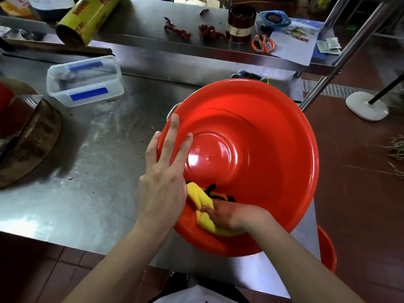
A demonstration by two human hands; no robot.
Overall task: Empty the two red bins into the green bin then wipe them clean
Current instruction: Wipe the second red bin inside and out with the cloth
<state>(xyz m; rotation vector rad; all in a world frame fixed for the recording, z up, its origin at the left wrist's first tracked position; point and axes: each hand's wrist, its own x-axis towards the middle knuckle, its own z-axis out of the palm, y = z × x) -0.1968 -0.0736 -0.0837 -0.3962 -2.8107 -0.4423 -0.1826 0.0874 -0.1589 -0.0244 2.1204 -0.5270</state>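
Round red plastic bin (262, 149) on steel table (98, 160) — left hand (164, 173) flat, fingers spread (steadying rim); right hand (231, 215) gripping crumpled yellow cloth (203, 204) inside.

bright overhead glare on steel table (91, 154), edges warped.

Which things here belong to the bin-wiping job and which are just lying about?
In the job:
red bin, upside down on the steel table
yellow cloth, gripped by right hand
left hand, flat on the bin
second red bin, at the table's edge

Lying about:
clear plastic container
orange scissors
dried chillies
dark jar
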